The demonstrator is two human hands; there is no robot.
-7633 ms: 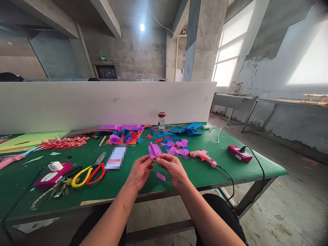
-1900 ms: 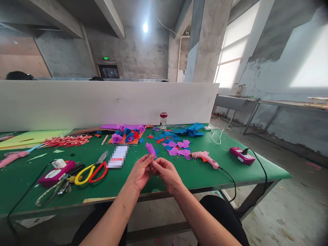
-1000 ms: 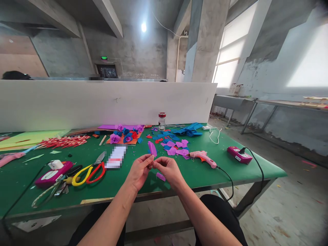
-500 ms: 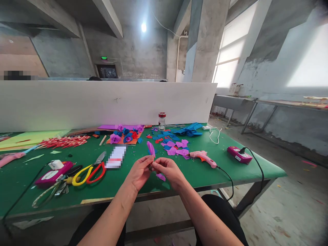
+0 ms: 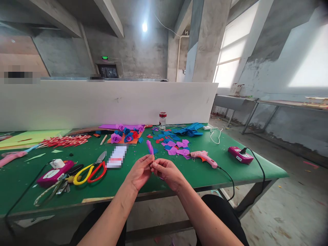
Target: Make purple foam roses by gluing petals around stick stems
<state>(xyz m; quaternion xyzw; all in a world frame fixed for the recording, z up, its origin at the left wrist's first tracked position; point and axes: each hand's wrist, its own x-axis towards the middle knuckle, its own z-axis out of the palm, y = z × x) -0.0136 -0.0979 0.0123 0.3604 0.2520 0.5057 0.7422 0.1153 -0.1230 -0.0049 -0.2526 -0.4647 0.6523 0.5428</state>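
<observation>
Evidently, the left hand (image 5: 141, 171) is pinching a purple paper roll (image 5: 150, 147) near its lower end; the roll is standing nearly upright, left of the glue gun (image 5: 209, 160) and well apart from it. The right hand (image 5: 166, 173) is meeting it there, thumb and forefinger narrowed and apparently gripping that same end, though the fingers are hiding exactly what lies between them. Loose purple petals (image 5: 172, 151) are lying left of the glue gun, some just beside its nozzle (image 5: 190, 155); paper flowers (image 5: 128, 137) are sitting on an orange sheet (image 5: 135, 141) farther left and beyond it. As I judge it, this step is going well if the left hand is keeping the base firm while the right is gathering the paper in small, even turns, neither hand pressing the rolled top, since such paper is probably creasing easily.
</observation>
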